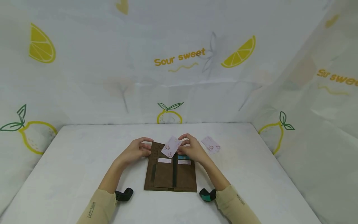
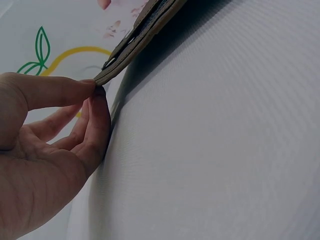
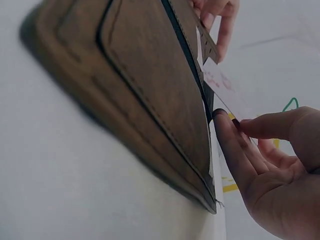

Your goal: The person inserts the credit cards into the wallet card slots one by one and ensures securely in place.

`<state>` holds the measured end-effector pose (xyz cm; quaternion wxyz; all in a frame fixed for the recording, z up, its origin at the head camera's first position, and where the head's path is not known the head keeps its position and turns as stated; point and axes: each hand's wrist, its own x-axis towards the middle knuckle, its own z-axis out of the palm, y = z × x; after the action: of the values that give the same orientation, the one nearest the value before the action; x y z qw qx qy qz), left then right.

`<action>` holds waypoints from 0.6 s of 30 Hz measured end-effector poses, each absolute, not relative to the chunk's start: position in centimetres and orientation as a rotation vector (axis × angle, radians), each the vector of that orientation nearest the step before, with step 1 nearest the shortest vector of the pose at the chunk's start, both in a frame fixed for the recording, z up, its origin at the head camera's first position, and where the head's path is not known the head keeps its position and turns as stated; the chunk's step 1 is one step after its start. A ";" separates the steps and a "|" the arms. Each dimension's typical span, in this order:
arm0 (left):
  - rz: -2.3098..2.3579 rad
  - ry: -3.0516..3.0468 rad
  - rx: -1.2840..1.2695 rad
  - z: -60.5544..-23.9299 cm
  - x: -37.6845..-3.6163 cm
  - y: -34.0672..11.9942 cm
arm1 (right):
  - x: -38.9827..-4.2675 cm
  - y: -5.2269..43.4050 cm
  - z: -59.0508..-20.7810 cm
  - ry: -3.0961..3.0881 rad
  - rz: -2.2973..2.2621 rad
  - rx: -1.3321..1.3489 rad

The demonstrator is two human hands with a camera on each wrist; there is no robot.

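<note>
An open brown wallet [image 1: 163, 177] lies on the white table, cards showing in its slots. My left hand [image 1: 137, 148] pinches the wallet's upper left corner between thumb and fingers; the left wrist view shows that wallet edge [image 2: 135, 47] lifted off the surface. Over the wallet's upper part, my right hand [image 1: 193, 148] pinches a white card with a pink floral print [image 1: 171, 147] between thumb and fingers. In the right wrist view the card [image 3: 222, 82] stands tilted just beyond the pocket edges. Two white card edges [image 1: 164, 160] and a blue card [image 1: 183, 157] peek from the slots.
Right of the wallet, a few similar printed cards [image 1: 211, 145] lie overlapping on the table [image 1: 240, 168]. A white curtain with lemon prints [image 1: 134, 102] hangs behind the table's back edge. Black wrist devices [image 1: 124, 194] sit at both sleeve cuffs.
</note>
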<state>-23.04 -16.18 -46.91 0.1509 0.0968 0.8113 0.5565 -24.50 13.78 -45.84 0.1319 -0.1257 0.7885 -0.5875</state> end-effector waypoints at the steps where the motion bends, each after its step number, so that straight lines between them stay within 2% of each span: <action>1: 1.605 2.328 0.276 -46.9 -23.0 -16.2 | -24.6 13.8 -45.9 2.286 -1.695 -0.376; 18: 1.638 2.328 0.289 -46.8 -23.1 -16.0 | -25.7 13.1 -45.6 2.366 -1.518 -0.526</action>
<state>-23.06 -16.00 -46.84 0.1396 0.1001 0.8057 0.5669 -25.74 13.09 -45.63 0.1403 -0.1823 0.8191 -0.5255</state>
